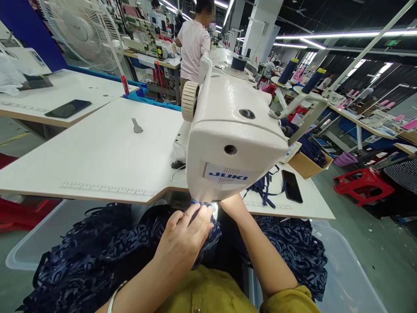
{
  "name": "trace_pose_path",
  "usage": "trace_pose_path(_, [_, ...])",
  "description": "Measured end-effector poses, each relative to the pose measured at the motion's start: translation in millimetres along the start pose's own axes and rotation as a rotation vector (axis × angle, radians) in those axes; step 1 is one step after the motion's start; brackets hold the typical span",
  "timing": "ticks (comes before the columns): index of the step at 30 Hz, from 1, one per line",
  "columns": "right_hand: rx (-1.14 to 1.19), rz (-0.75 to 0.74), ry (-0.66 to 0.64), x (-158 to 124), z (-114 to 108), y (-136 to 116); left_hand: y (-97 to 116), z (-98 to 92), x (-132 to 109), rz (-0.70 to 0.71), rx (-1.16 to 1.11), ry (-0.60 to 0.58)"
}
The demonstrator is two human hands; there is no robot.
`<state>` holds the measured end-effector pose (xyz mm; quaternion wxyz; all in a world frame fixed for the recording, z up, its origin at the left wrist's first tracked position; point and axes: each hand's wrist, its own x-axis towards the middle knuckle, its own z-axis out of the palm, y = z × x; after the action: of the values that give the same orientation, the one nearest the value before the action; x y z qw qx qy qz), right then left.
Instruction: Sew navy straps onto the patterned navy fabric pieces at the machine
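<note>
A white JUKI sewing machine (234,139) stands in front of me, its head hiding the needle area. Below the head, my left hand (187,232) is closed over a piece of navy patterned fabric (211,237), fingers bent and close together near the lit sewing spot. On the other side of that spot is my right hand (232,205); its fingers are hidden behind the machine head, so their grip does not show. Heaps of the same dark patterned cloth (87,256) lie to the left and right of my lap.
Clear plastic bins (348,269) flank me below the table (97,152). A grey metal piece (137,126) lies left of the machine; navy straps (265,189) and a phone (292,186) lie right. Behind are a fan (81,32), a standing person (194,48) and a cardboard box (306,163).
</note>
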<state>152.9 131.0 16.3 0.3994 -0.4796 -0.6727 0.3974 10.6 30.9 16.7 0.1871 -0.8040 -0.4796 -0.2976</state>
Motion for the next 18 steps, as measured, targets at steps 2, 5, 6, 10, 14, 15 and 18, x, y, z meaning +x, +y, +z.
trace_pose_path(2, [-0.022, 0.023, 0.004, 0.3, 0.2, 1.8, 0.8, 0.0, 0.9, 0.001, 0.017, 0.004])
trace_pose_path(5, [-0.043, 0.060, 0.005, 0.9, 0.6, 2.5, 1.3, 0.4, 1.4, 0.004, 0.028, 0.001])
trace_pose_path(6, [-0.038, 0.054, 0.003, 1.2, 0.7, 1.9, 1.3, 0.7, 1.3, 0.005, 0.027, 0.001])
trace_pose_path(10, [0.004, -0.011, 0.010, 1.5, 1.7, -1.9, 1.1, 1.8, 1.0, 0.008, 0.029, 0.007])
trace_pose_path(14, [-0.004, 0.007, 0.018, 1.4, 2.3, -2.1, 0.0, 0.2, 0.6, 0.003, 0.054, 0.005])
trace_pose_path(15, [-0.017, 0.019, 0.016, 1.4, 2.2, -1.4, -0.6, -0.3, 0.2, 0.005, 0.064, 0.003])
trace_pose_path(18, [-0.044, -0.003, -0.007, 1.8, 1.5, 1.0, -3.0, -0.7, -1.7, 0.000, 0.061, -0.001])
